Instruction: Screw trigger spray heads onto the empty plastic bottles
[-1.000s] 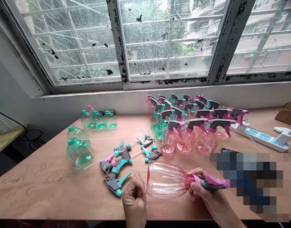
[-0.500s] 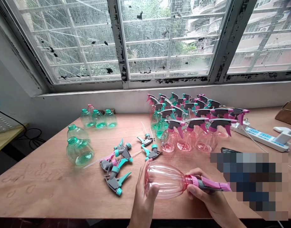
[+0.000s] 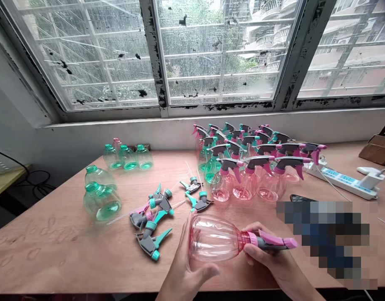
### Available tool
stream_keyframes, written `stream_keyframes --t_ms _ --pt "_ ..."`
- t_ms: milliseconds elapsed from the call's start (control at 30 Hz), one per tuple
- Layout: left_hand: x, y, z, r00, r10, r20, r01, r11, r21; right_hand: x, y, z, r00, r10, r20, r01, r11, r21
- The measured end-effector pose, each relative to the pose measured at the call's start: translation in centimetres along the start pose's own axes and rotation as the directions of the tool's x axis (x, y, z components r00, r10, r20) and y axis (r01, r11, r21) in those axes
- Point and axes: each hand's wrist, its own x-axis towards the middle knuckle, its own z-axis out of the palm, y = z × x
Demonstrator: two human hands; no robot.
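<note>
A clear pink spray bottle (image 3: 214, 238) lies sideways in the air above the table, its base to the left. My left hand (image 3: 184, 261) cups that base; its fingers rest against the bottom while the thumb stands away from the wall. At the neck, my right hand (image 3: 264, 251) is closed around the pink collar of the grey-and-pink spray head (image 3: 275, 241), which sits on the bottle's mouth. Several loose grey-and-teal spray heads (image 3: 153, 236) with thin tubes lie left of my left hand, a pink one among them.
Rows of bottles with spray heads (image 3: 244, 184) stand at the back right. Green bottles without heads (image 3: 103, 200) stand on the left. A white power strip (image 3: 340, 179), a dark phone (image 3: 301, 198) and a brown bag (image 3: 377, 146) occupy the right side. A blurred patch covers the front right.
My left thumb has lifted off the bottle's side and spread outward. The bottle and spray head have rolled slightly in my right hand. The view has shifted a little.
</note>
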Motion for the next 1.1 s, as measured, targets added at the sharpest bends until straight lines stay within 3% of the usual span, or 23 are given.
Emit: stream_keyframes --t_ms 300,533,700,833,967,1100 --pt "0.06 -0.37 0.25 0.998 0.054 -0.040 -0.051 0.997 0.066 -0.03 -0.27 0.06 1.000 -0.011 -0.004 0.011 0.999 -0.039" --pt "0.09 -0.62 0.18 1.000 0.026 -0.003 -0.027 0.998 -0.057 -0.17 -0.43 0.24 1.000 0.021 0.000 -0.021 1.000 -0.011" --pt "-0.15 0.03 0.26 1.000 -0.009 -0.016 0.010 0.997 0.074 -0.05 -0.33 0.09 1.000 0.007 -0.028 -0.007 1.000 -0.012" --pt "-0.14 -0.39 0.21 0.998 0.052 -0.026 -0.051 0.998 0.049 -0.11 -0.38 0.17 1.000 0.004 -0.016 -0.005 1.000 -0.022" --pt "0.03 -0.50 0.14 0.999 0.031 0.017 -0.031 0.999 -0.009 -0.13 -0.44 0.23 1.000 -0.009 -0.010 0.009 0.999 -0.038" --pt "-0.01 -0.05 0.35 1.000 0.027 0.008 -0.028 0.998 0.063 -0.01 -0.29 0.11 0.999 -0.025 -0.027 0.024 0.999 -0.042"
